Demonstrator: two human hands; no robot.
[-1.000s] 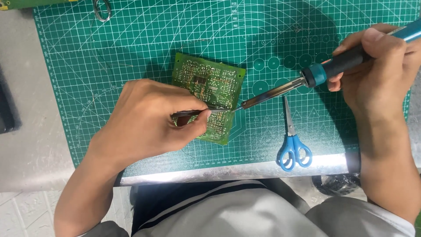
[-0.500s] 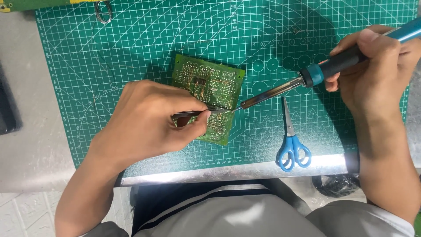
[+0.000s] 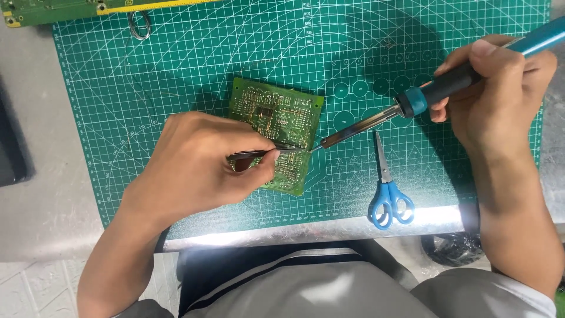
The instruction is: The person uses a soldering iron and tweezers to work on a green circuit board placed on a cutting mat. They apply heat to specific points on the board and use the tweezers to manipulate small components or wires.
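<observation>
Two hands work over a green gridded cutting mat [image 3: 176,70] that lies on a grey table [image 3: 41,224]. At the far left edge sits a dark flat object [image 3: 12,147], only partly in view. Up in the top left corner lie a long green circuit board with a yellow strip [image 3: 53,9] and, just below it, a small metal ring [image 3: 139,25].

Moving right, the left hand [image 3: 194,171] rests on the mat and on the lower part of a small green square circuit board [image 3: 276,126]; its fingers are pinched shut around slim metal tweezers [image 3: 265,153], whose tips reach toward the board's right edge. The board lies flat, about mid-mat. To do this well, I would judge that the tweezers should hold steady and the heel of the hand stay planted, so that the two tips meet at one spot (a slip would smear neighbouring joints).

Right again, the tip of a soldering iron with a blue and black handle [image 3: 435,94] touches the board's right edge, just beside the tweezer tips. Blue-handled scissors [image 3: 388,188] lie closed below the iron. The right hand [image 3: 500,94] has its fingers wrapped closed round the iron's handle like a pen.

No container shows anywhere on the mat.
</observation>
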